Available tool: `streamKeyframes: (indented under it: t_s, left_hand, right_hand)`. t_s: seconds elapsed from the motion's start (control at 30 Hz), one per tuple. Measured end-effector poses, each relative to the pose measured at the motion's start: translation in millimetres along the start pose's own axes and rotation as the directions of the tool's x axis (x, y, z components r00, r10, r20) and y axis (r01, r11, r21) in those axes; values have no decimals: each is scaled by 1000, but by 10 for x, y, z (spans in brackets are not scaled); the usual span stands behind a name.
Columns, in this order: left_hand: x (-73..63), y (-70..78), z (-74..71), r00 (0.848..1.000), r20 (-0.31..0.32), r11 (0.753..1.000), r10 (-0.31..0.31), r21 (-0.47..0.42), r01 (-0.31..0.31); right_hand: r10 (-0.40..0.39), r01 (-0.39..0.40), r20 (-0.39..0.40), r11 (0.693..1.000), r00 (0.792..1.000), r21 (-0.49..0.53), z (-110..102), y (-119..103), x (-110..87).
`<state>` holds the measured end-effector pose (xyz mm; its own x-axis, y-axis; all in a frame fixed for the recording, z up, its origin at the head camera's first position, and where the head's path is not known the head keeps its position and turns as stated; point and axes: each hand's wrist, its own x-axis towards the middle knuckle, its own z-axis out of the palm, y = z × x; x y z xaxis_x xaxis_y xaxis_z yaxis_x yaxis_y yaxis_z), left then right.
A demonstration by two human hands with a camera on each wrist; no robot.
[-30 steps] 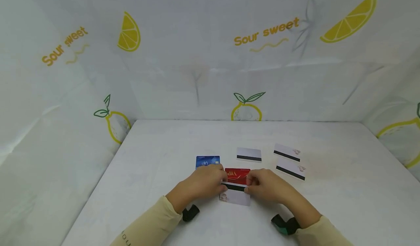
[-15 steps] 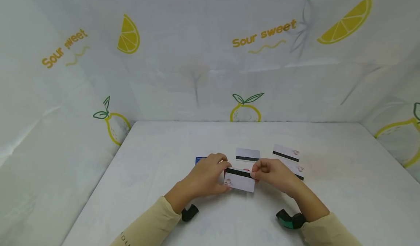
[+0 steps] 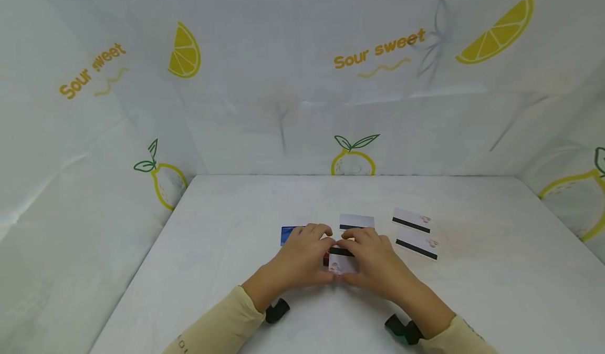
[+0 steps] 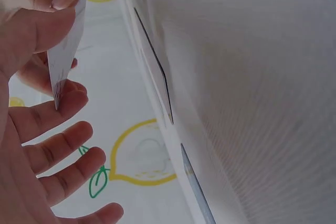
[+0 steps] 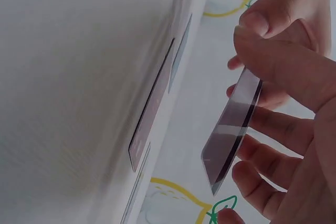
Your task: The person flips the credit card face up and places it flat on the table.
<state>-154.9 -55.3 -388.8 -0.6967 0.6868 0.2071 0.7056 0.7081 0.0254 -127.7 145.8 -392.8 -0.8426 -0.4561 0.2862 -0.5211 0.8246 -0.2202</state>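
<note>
- The held card, white with a black stripe, is raised above the table, in the near middle part of it, a little tilted. It looks thin and smooth, so I judge it could slip if one thumb becomes loose.
- The left hand pinches it from the left with thumb and index finger; the right hand pinches it from the right. With the hands so close together, fingers could disturb each other, and uneven pulling could twist the card.
- How firmly the right fingers support the rear face, I cannot tell well, as the card and hand partly cover them.
- The red card lies below, mostly hidden. If the grip fails, the held card could fall crookedly upon it and push it.
- The blue card, at the left, is partly covered by the left hand; a low fingertip could drag it.
- The stripe-side-up card on the far side is near the right fingers (a small bump would be enough to turn it).
- The two striped cards at the right seem safer, unless the right hand swings wide.
</note>
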Motion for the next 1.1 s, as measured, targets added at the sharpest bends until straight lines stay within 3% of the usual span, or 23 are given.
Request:
streamKeyframes:
  t_s: [0.17,0.23,0.3,0.37,0.43,0.5,0.57,0.6,0.67,0.83,0.93,1.0,1.1]
  left_hand:
    - [12,-15,-7,999,22,992,-46,-120,48]
    - [24,-27,3,997,35,981,-67,-182,73]
    - [38,-38,18,996,41,969,-80,-229,87]
    - [50,-45,39,996,42,959,-73,-271,82]
    - [58,-45,61,998,41,949,-54,-309,64]
    - [62,-40,69,999,32,940,-33,-339,42]
    - [62,-40,60,999,21,931,-28,-363,34]
    - [60,-43,52,1000,10,929,-30,-368,31]
    - [55,-60,23,999,-11,925,-48,-378,40]
    - [36,-135,-31,995,-45,914,-93,-399,67]
    - [34,-168,-34,995,-54,924,-89,-376,63]
    - [37,-174,-35,996,-36,936,-77,-346,60]
    - [34,-163,-27,998,34,956,-60,-286,67]
  right_hand:
    - [47,-47,-1,999,999,-5,-52,22,20]
    - [72,-71,-14,995,997,65,-83,46,23]
    - [99,-93,-18,973,995,210,-116,70,21]
    - [112,-99,-9,913,994,395,-142,88,12]
    - [111,-100,16,821,994,562,-160,99,4]
    - [102,-100,36,742,994,663,-170,107,1]
    - [104,-111,53,697,993,709,-174,120,-1]
    - [108,-115,56,690,993,715,-174,129,1]
    - [125,-129,58,700,990,702,-172,153,6]
    - [178,-185,74,767,981,615,-142,247,19]
    - [184,-204,93,792,978,576,-116,300,19]
    - [176,-209,113,807,978,553,-107,321,17]
    - [155,-203,145,880,977,430,-104,321,11]
